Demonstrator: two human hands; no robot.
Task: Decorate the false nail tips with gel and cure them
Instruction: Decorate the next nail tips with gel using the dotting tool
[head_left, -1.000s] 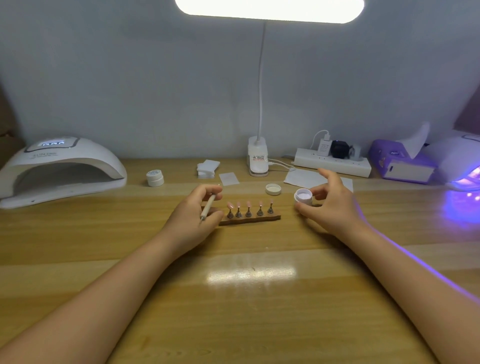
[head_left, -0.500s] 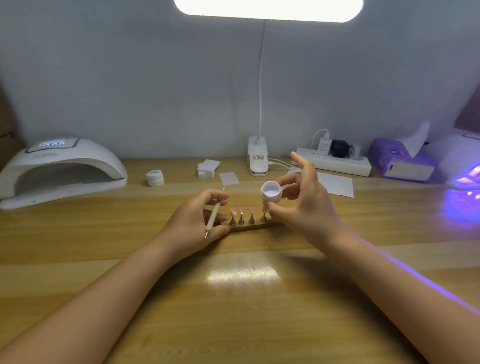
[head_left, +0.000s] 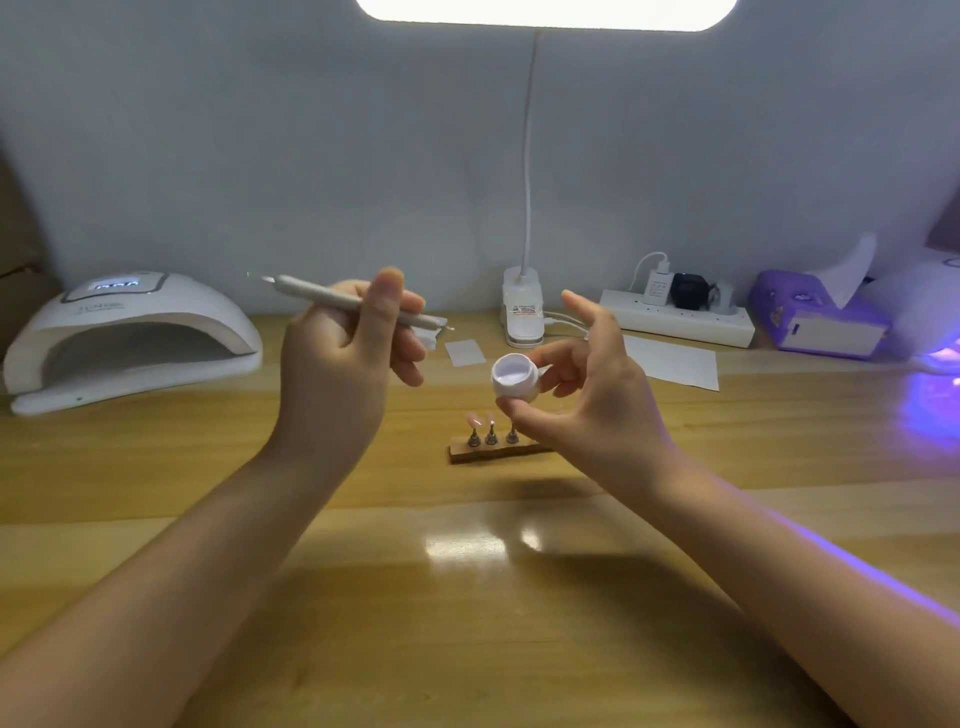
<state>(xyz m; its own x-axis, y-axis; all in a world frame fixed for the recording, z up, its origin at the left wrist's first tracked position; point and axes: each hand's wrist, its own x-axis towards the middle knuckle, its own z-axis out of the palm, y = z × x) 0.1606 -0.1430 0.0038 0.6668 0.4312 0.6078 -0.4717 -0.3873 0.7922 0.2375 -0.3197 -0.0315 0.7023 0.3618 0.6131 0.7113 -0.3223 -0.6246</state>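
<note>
While the open gel pot (head_left: 515, 376) is hanging just above the nail tip stand (head_left: 493, 450) on the counter (head_left: 467, 597), the right hand (head_left: 587, 395) is pinching it, mouth tilted toward the person. The left hand (head_left: 345, 353) is gripping the brush (head_left: 353, 305) left of the pot, one tip aimed at it. She should probably be loading only a small bead, keeping the pot steady.

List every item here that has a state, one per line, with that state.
Gel jar: open, lifted, pinched by right hand.
Brush: raised, gripped by left hand.
Left curing lamp: display lit.
Desk lamp: on.
Nail tips: upright on stand.
</note>
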